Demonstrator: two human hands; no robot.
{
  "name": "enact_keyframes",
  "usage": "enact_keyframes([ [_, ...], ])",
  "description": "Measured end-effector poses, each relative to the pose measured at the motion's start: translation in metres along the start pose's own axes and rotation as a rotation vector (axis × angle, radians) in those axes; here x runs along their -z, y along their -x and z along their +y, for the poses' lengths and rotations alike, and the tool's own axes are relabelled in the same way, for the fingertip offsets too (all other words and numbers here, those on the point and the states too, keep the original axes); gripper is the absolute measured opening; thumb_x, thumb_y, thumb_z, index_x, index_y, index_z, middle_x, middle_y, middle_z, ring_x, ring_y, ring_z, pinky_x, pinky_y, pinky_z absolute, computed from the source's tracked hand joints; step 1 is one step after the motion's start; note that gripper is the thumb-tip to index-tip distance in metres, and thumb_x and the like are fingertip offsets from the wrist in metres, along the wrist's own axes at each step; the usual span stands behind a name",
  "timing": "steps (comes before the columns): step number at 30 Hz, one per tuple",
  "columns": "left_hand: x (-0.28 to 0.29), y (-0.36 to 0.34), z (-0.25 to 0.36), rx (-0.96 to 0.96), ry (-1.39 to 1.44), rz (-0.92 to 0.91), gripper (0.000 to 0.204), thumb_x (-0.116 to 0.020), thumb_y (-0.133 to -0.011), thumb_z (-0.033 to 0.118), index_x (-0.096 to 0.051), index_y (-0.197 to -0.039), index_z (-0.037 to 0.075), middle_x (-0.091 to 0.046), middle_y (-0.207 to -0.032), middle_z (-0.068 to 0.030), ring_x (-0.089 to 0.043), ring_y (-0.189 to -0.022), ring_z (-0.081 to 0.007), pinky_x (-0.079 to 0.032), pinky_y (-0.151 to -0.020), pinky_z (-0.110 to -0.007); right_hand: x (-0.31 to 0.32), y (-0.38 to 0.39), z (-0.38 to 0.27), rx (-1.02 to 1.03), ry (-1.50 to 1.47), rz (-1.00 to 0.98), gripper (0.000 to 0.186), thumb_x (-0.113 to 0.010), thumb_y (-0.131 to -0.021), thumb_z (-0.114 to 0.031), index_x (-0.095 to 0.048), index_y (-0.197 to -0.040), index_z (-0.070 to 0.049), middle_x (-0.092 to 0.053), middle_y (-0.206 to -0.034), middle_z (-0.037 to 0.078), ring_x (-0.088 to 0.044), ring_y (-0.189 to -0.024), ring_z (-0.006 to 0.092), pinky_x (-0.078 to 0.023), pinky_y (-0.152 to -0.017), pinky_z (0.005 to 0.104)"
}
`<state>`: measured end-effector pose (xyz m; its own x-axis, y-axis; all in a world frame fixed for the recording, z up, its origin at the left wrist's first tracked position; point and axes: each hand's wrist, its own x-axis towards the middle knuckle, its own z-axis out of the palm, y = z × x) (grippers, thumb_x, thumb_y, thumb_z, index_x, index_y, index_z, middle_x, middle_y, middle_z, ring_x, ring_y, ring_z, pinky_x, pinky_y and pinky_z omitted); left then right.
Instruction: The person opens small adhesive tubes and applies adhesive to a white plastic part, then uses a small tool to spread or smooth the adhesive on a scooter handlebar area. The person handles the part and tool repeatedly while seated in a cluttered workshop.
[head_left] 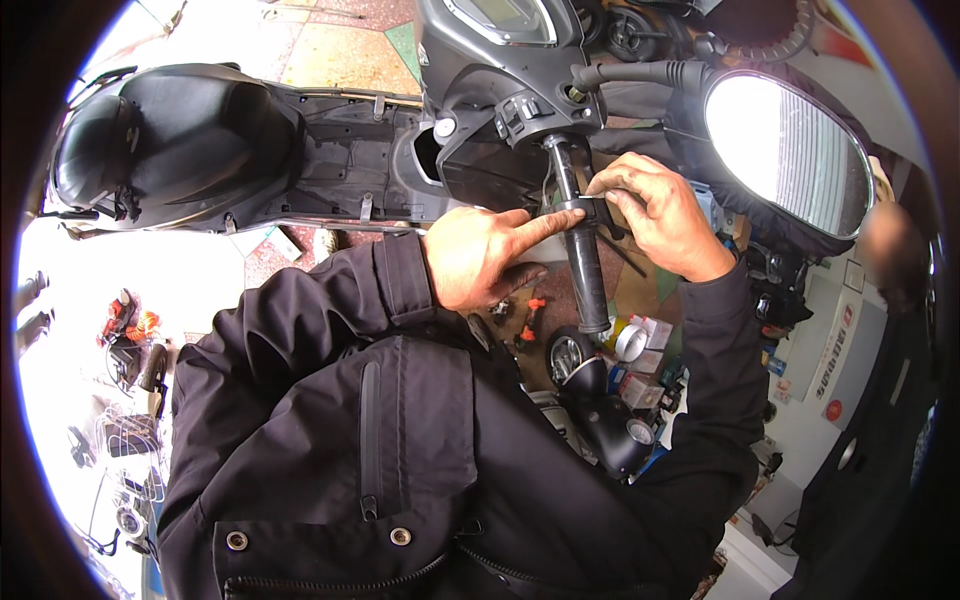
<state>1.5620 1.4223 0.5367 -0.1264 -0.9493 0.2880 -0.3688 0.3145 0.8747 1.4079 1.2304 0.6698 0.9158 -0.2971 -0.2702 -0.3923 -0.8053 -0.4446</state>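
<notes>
A scooter's handlebar end lies before me, its bare metal tube (566, 170) leading to a black rubber grip (588, 280). Around the bar at the grip's inner end sits a black clamp (588, 210) with a lever. My left hand (478, 252) has its index finger stretched onto this clamp, the thumb apart below and the other fingers bent. On the other side, my right hand (668, 215) is closed in a pinch at the clamp. A thin pale sliver shows by its fingertips; its kind is too small to make out.
Above the bar are the switch housing (525, 118) and dashboard (505, 20). A round mirror (790, 150) stands out at right. The scooter's black seat (190, 135) lies left. Below the grip are a tape roll (631, 343), small boxes and a black lamp-like part (612, 435).
</notes>
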Motion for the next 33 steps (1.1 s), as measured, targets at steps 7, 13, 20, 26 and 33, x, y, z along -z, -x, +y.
enact_keyframes([
  [7,-0.004,-0.001,-0.004,-0.021,0.007,0.025,0.089,-0.077,-0.085,0.022,-0.036,-0.164,0.019,-0.064,-0.090,-0.0158,-0.069,-0.074,-0.0394,-0.056,-0.067,-0.049,0.007,-0.007,0.003,-0.030,-0.048,-0.092,0.016,-0.062,-0.093,0.005,-0.072,-0.104,0.000,-0.069,-0.098,0.012,-0.070,-0.092,0.0306,-0.055,-0.082,0.0382],
  [13,-0.003,0.000,-0.006,-0.022,0.007,0.025,0.087,-0.077,-0.086,0.023,-0.036,-0.163,0.019,-0.065,-0.091,-0.0164,-0.069,-0.074,-0.0393,-0.056,-0.067,-0.049,0.013,-0.013,0.000,-0.040,-0.064,-0.141,0.015,-0.062,-0.093,0.006,-0.071,-0.104,0.002,-0.069,-0.098,0.013,-0.071,-0.093,0.0285,-0.055,-0.085,0.0366],
  [20,0.005,-0.001,0.003,0.009,-0.007,-0.015,0.083,-0.076,-0.086,0.011,-0.040,-0.161,0.015,-0.066,-0.092,-0.0161,-0.069,-0.077,-0.0389,-0.057,-0.069,-0.047,0.023,-0.002,-0.004,-0.121,-0.109,-0.028,0.016,-0.062,-0.095,0.006,-0.072,-0.106,0.002,-0.071,-0.099,0.010,-0.071,-0.097,0.0225,-0.056,-0.088,0.0338],
  [26,0.003,0.000,0.002,0.006,0.010,-0.012,0.083,-0.075,-0.086,0.009,-0.039,-0.161,0.014,-0.066,-0.092,-0.0172,-0.069,-0.078,-0.0394,-0.057,-0.070,-0.047,0.009,0.005,0.002,-0.191,-0.235,0.157,0.018,-0.065,-0.094,0.004,-0.073,-0.110,0.001,-0.074,-0.106,0.008,-0.070,-0.098,0.0164,-0.056,-0.087,0.0315],
  [33,0.004,-0.003,0.005,0.003,-0.001,-0.024,0.083,-0.074,-0.086,0.009,-0.038,-0.161,0.013,-0.066,-0.093,-0.0171,-0.069,-0.077,-0.0396,-0.058,-0.069,-0.047,-0.001,0.011,0.010,-0.263,-0.467,0.153,0.019,-0.065,-0.094,0.006,-0.072,-0.111,0.000,-0.073,-0.103,0.006,-0.069,-0.101,0.0116,-0.056,-0.087,0.0287],
])
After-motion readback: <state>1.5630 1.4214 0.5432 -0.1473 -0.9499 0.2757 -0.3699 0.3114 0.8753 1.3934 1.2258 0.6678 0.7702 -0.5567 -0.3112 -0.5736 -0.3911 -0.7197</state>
